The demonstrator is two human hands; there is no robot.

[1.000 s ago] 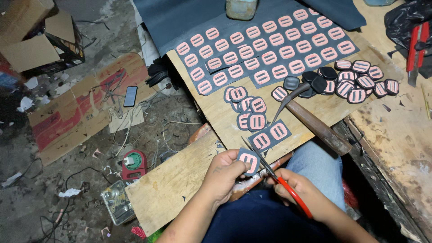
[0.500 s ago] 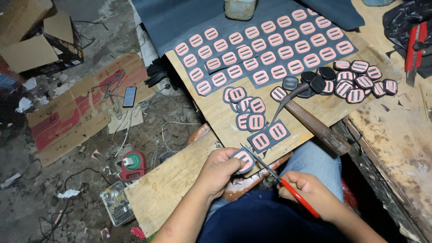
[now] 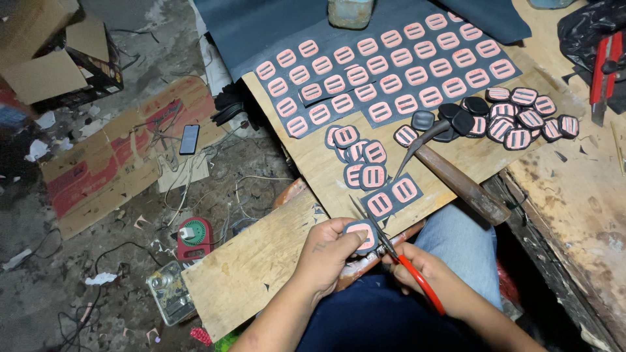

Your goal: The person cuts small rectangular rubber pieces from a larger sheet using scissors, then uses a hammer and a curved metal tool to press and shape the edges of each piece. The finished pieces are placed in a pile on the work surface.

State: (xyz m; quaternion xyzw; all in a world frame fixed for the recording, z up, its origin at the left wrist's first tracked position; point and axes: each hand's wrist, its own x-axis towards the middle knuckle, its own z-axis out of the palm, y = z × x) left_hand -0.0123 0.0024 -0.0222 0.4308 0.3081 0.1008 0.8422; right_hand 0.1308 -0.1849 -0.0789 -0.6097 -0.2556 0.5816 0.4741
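My left hand (image 3: 329, 251) pinches a small pink slotted piece backed with dark material (image 3: 362, 234) over my lap. My right hand (image 3: 427, 274) grips red-handled scissors (image 3: 391, 251), whose blades meet the piece's edge. Just above on the wooden board (image 3: 326, 169) lie a few loosely cut pieces (image 3: 368, 173). A dark sheet (image 3: 391, 72) carrying several rows of pink slotted shapes lies further back. A pile of trimmed pieces (image 3: 521, 120) sits at the right.
A hammer (image 3: 456, 179) lies across the board beside the pile. A jar (image 3: 350, 12) stands at the top, a red-handled tool (image 3: 603, 65) at far right. Cardboard (image 3: 124, 156), a phone (image 3: 189, 138), cables and a red device (image 3: 193, 238) litter the floor left.
My left hand has turned the piece a little while the scissors work around its edge. Both hands have shifted slightly downward.
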